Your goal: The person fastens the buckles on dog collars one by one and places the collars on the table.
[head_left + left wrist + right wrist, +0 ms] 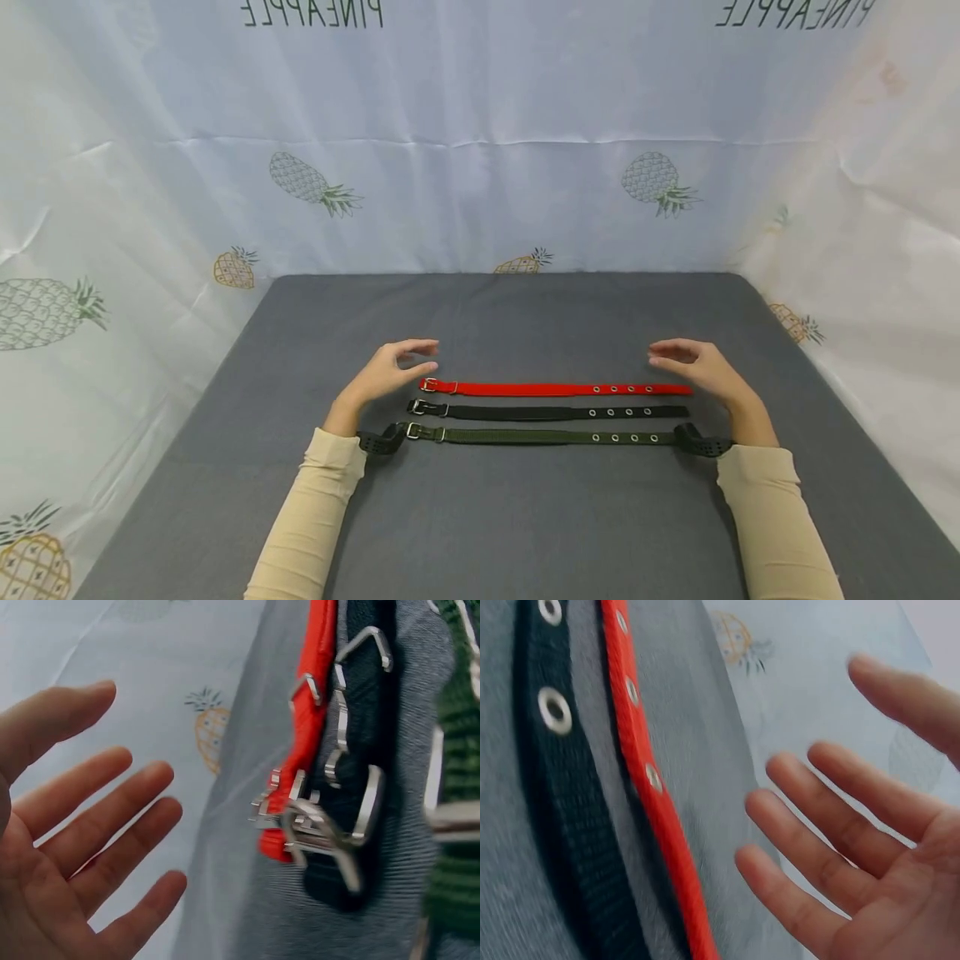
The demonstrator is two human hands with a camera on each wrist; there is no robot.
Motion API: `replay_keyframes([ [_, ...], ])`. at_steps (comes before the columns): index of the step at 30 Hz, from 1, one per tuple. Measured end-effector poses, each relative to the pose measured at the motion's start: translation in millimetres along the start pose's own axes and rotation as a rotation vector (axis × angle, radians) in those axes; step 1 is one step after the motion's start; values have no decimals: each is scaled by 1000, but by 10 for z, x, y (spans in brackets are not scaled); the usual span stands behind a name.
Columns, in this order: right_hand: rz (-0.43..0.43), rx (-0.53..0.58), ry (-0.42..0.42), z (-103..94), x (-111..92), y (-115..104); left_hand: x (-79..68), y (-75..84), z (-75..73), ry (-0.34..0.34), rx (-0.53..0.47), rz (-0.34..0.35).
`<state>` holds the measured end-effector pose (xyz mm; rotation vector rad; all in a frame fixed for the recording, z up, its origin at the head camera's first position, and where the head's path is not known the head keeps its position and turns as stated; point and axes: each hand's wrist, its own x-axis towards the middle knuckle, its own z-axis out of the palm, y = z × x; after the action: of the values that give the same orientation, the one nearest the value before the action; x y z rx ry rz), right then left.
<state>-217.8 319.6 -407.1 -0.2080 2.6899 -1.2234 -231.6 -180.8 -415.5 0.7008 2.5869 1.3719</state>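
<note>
Three webbing collars with metal buckles and eyelets lie stretched out side by side. The red collar (517,389) is farthest away, the black collar (517,412) lies in the middle, and the green collar (510,437) is nearest. All buckles point left, eyelets right. My left hand (386,371) hovers by the buckle ends, its fingers loosely bent and holding nothing. Over the eyelet ends, my right hand (697,367) is held the same way, empty. Spread fingers (112,817) show beside the red collar's buckle in the left wrist view.
A grey cloth covers the table (510,517). Behind it and along both sides hangs a white curtain (480,200) printed with pineapples. Black wrist cameras (382,440) sit low over the green collar's two ends.
</note>
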Motion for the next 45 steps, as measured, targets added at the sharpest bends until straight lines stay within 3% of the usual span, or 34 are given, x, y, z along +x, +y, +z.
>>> replay_keyframes([
  [6, 3, 122, -69, -37, -1, 174, 18, -135, 49, -67, -41, -37],
  [18, -47, 129, -142, -74, -4, 416, 32, -246, 86, -76, -5, -93],
  [32, -202, 32, -141, -2, 29, 486, 37, -272, 119, -62, 60, -85],
  [45, -116, -103, -108, 12, 68, 409, 52, -267, 129, -45, 138, -103],
])
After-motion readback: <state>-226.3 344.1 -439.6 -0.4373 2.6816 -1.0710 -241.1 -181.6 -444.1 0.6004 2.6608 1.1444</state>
